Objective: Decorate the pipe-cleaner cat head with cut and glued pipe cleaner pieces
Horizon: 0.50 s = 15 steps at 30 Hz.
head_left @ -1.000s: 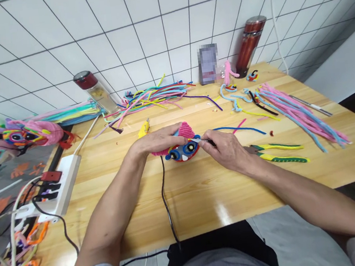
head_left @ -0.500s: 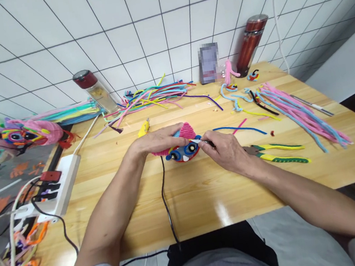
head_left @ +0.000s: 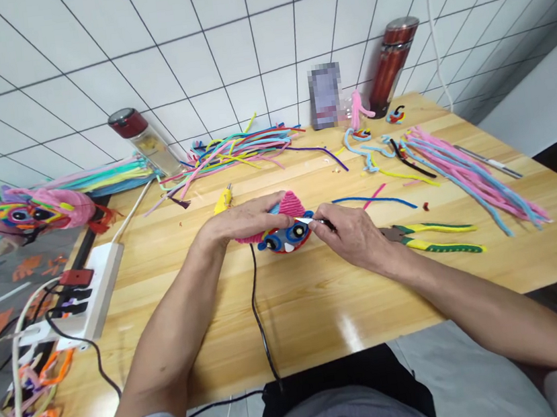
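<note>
A small pipe-cleaner craft head, pink on top with blue-ringed eyes and a red mouth, rests on the wooden table in the middle. My left hand lies over its top and left side, fingers curled round it. My right hand is closed in a pinch on a thin metal tool whose tip touches the craft's right side. A black cord runs from under the craft toward the table's front edge.
Yellow-green pliers lie just right of my right hand. Loose pipe cleaners are heaped at the back and right. Two red-capped bottles, a power strip and finished craft heads stand around.
The view has shifted slightly; both hands stay on the craft head with almost no movement.
</note>
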### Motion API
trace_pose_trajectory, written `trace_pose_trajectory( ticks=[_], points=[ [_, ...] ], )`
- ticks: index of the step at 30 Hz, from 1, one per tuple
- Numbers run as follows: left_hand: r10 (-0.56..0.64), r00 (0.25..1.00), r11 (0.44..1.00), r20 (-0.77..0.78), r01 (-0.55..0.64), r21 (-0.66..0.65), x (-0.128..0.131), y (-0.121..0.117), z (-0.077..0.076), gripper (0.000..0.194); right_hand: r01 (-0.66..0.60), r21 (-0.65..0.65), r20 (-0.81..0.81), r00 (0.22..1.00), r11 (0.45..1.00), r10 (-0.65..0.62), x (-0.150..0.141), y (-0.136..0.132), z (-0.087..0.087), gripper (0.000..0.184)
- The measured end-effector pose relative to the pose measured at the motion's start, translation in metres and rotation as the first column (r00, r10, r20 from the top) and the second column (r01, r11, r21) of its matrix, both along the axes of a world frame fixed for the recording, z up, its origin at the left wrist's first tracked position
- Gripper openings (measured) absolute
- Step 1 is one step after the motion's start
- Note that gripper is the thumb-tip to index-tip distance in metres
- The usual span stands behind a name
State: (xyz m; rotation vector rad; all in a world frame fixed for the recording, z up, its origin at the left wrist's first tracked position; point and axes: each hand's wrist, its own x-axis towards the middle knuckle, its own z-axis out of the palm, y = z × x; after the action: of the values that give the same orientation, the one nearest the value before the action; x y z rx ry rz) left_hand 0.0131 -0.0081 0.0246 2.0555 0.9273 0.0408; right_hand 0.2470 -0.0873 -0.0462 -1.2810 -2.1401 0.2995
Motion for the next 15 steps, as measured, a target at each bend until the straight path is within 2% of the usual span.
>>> trace_pose_trajectory(
  ticks=[4,8,15],
  points=[
    [0.002,1.000,1.000,0.003,-0.002,-0.004,-0.0002,-0.0003,0.0000,0.039,-0.002,0.017,-0.019,1.000,1.000,0.002,0.0013,0.0006,0.0015,0.023],
    [0.000,1.000,1.000,0.012,0.000,0.007,-0.0007,0.0012,-0.0023,0.042,0.000,-0.022,0.004,1.000,1.000,0.000,0.0001,0.0014,0.0001,0.021],
    [-0.008,0.998,0.999,0.060,0.011,-0.044,-0.0018,0.0019,-0.0031,0.043,-0.037,-0.048,-0.089,0.995,0.998,0.032,0.0016,0.0024,0.0038,0.020]
  ],
)
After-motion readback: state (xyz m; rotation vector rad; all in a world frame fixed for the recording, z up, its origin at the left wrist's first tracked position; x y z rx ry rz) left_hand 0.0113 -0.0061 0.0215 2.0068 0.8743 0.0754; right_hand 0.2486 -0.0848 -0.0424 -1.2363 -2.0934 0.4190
